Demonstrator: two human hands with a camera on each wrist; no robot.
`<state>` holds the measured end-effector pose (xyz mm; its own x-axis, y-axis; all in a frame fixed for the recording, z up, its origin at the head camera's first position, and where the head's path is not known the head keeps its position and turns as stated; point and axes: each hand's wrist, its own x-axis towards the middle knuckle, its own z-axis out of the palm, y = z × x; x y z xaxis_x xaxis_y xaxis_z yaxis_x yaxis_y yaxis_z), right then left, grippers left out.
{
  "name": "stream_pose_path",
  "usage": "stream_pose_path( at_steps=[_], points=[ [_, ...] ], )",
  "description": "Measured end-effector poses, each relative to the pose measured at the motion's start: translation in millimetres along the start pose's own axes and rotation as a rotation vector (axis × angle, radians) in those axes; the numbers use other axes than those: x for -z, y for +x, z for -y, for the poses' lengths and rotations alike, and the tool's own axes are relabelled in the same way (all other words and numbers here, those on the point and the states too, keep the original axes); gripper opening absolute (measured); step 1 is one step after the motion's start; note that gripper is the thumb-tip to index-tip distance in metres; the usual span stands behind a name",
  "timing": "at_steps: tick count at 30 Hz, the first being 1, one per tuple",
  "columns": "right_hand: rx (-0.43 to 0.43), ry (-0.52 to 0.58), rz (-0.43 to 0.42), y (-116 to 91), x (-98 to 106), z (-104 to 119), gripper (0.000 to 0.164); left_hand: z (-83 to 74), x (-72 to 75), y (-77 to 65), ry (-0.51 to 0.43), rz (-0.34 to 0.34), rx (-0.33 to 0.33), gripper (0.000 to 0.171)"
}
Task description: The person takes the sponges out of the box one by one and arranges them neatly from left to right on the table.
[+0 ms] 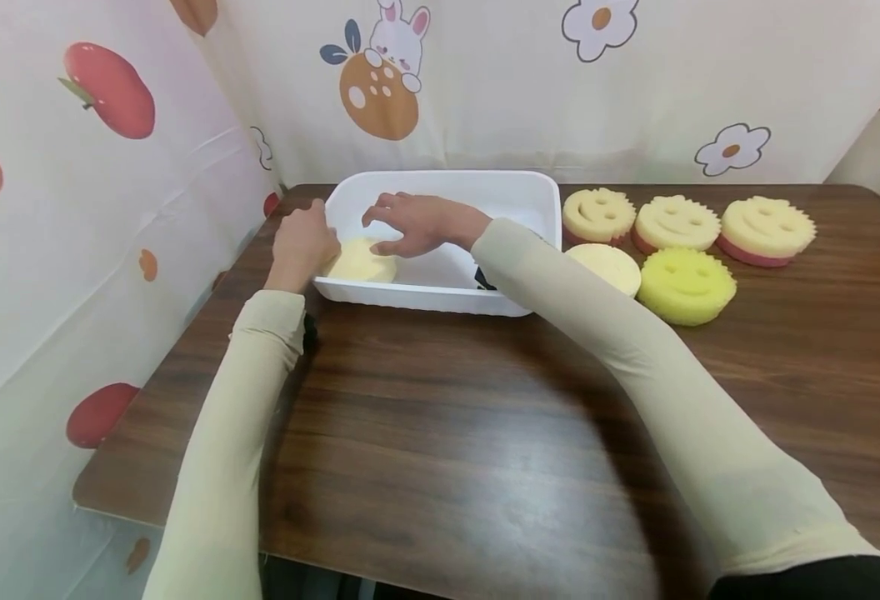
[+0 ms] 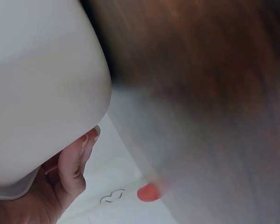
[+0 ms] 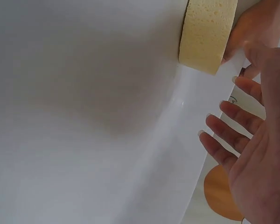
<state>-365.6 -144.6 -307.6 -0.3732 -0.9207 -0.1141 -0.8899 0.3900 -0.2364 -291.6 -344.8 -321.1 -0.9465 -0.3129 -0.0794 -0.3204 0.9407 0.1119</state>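
A white plastic tub (image 1: 440, 297) stands at the back of the table. My left hand (image 1: 304, 244) grips its left rim, and in the left wrist view the fingers (image 2: 72, 163) curl against the tub's outer wall (image 2: 46, 107). Inside, by the left wall, lies a round pale yellow sponge (image 1: 362, 262), whose thick porous side shows in the right wrist view (image 3: 207, 37). My right hand (image 1: 425, 225) hovers over the tub just right of this sponge. Its fingers (image 3: 226, 133) are spread and loosely bent, holding nothing. Whether the thumb touches the sponge I cannot tell.
Right of the tub sit three cream smiley sponges (image 1: 766, 229) with pink undersides, a bright yellow smiley sponge (image 1: 686, 287) and a plain round cream sponge (image 1: 608, 265), partly behind my right sleeve. A printed curtain (image 1: 485, 100) hangs along the table's back and left edges.
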Motion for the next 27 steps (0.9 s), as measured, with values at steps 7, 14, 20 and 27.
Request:
stream_pose_path(
  at_steps=[7, 14, 20, 27],
  points=[
    [-0.031, 0.07, 0.081, 1.9, -3.1, -5.6, 0.063, -2.9, 5.3, 0.9, 0.009, 0.007, 0.007, 0.057],
    [0.044, 0.147, 0.156, 3.8, -7.6, -6.9, 0.062, -2.0, 6.5, -0.6, 0.013, 0.008, 0.011, 0.057],
    [0.067, 0.213, 0.211, 1.4, -12.2, -9.0, 0.063, -0.8, 1.3, -1.6, 0.001, -0.002, -0.026, 0.054],
    [0.052, 0.229, 0.218, 0.4, -14.1, -8.7, 0.073, 1.1, -2.1, 2.8, 0.0, -0.003, -0.023, 0.057]
  ],
)
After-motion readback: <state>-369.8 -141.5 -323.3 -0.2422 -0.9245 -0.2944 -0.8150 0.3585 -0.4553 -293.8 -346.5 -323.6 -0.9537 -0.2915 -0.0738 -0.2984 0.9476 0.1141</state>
